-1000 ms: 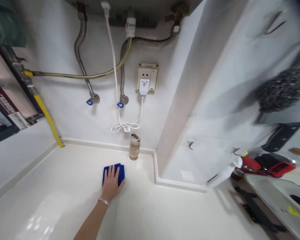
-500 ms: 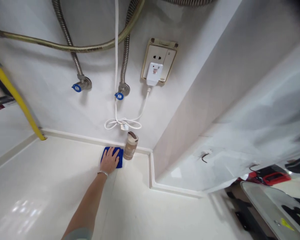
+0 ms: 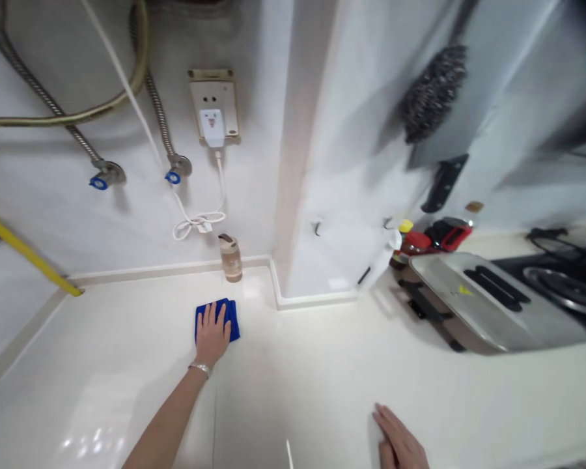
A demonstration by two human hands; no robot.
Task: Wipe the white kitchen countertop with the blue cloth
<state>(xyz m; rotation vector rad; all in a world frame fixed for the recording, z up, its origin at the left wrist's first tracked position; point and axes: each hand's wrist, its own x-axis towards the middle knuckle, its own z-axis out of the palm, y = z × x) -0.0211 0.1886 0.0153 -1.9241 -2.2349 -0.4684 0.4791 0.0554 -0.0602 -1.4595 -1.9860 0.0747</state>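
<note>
My left hand [image 3: 212, 335], with a bracelet at the wrist, lies palm down with spread fingers on a folded blue cloth [image 3: 233, 319]. The cloth is flat on the white countertop [image 3: 283, 365], a short way in front of the wall ledge. Behind it a brown bottle with a pale cap [image 3: 231, 259] stands against the ledge, apart from my fingers. At the bottom edge, my right hand [image 3: 400, 440] rests near the counter with straight fingers close together, holding nothing; part of it is out of frame.
A silver electric pan with a lid [image 3: 498, 303] stands on the right. Jars [image 3: 417, 244] and a white bottle [image 3: 381, 260] are behind it. A cleaver [image 3: 444, 176] and a steel-wool scrubber [image 3: 434, 94] hang above. A wall corner [image 3: 279, 280] juts out; a yellow hose [image 3: 29, 251] runs down at left.
The view has swung right, bringing my right hand and more of the counter into sight. My left hand and the blue cloth have slid back from the ledge, away from the bottle.
</note>
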